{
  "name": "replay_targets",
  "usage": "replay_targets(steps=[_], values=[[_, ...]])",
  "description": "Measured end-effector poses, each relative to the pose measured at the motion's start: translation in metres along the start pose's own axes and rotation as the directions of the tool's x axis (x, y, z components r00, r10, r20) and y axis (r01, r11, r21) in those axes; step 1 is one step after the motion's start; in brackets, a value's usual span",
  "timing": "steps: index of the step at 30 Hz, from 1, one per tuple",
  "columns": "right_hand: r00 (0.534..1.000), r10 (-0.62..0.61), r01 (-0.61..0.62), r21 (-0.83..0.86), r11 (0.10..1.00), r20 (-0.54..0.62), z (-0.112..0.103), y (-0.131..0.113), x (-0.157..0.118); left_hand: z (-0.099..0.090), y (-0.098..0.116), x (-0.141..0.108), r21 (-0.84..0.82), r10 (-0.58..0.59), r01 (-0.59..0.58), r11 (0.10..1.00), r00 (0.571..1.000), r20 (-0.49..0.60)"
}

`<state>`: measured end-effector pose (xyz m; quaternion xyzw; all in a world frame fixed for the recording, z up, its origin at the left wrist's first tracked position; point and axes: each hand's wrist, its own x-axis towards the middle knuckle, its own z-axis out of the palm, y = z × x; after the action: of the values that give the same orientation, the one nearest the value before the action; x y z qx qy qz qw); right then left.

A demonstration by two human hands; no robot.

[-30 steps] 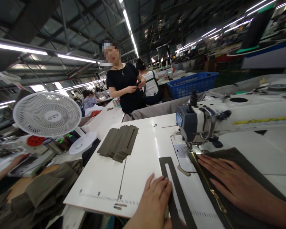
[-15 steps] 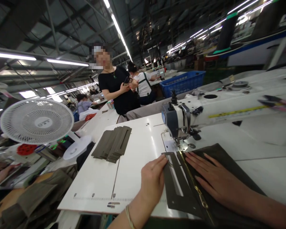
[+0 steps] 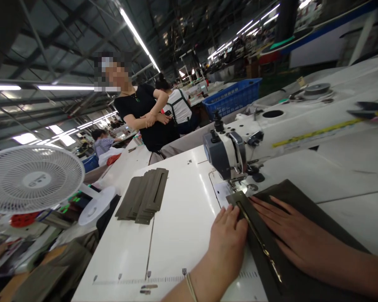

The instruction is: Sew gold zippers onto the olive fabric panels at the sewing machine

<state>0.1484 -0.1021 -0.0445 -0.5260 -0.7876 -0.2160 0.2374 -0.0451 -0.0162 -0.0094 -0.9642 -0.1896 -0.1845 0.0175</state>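
A dark olive strip with a long slot [image 3: 255,258] lies over a gold-toothed zipper [image 3: 266,252], whose teeth show through the slot. Beneath them is a larger olive fabric panel [image 3: 291,192]. My left hand [image 3: 228,245] grips the left edge of the strip near its top, fingers bent and thumb close against them. My right hand [image 3: 299,233] lies flat on the panel, right of the zipper, fingers stretched out. The top end of the strip is right in front of the sewing machine head [image 3: 222,153], close to the presser foot.
Several slotted olive strips [image 3: 143,195] are stacked left on the white table [image 3: 176,243]. Beyond stand a white fan [image 3: 34,180] and a blue crate [image 3: 233,96]. A person in black [image 3: 143,109] stands behind the table. Scissors [image 3: 370,110] and yellow tape [image 3: 318,132] lie right.
My left hand has moved the slotted strip rightward onto the zipper, so the slot now frames the teeth. The standing person's arms are now folded. The view has shifted slightly.
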Motion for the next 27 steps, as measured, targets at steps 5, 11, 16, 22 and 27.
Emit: replay_targets(steps=[5,11,16,22,27], values=[[0.999,0.038,-0.038,0.065,0.997,0.000,0.003,0.003,0.000,0.006,-0.002,0.003,0.043,0.066,-0.063,0.997,0.995,-0.071],[0.983,0.181,-0.183,0.072,0.980,0.034,0.009,-0.006,0.012,0.011,-0.008,0.004,0.041,0.108,-0.103,0.994,0.984,-0.142],[0.982,0.190,-0.190,0.020,0.982,-0.004,0.008,-0.014,0.021,0.011,-0.014,0.001,0.023,0.109,-0.106,0.994,0.983,-0.151],[0.956,0.290,-0.286,0.074,0.955,-0.050,0.004,-0.018,0.028,0.025,-0.017,-0.006,-0.054,-0.073,0.064,0.996,0.980,-0.185],[0.933,0.340,-0.331,0.085,0.940,-0.120,0.003,-0.018,0.031,0.018,-0.025,0.002,0.060,0.179,-0.173,0.983,0.976,-0.121]])
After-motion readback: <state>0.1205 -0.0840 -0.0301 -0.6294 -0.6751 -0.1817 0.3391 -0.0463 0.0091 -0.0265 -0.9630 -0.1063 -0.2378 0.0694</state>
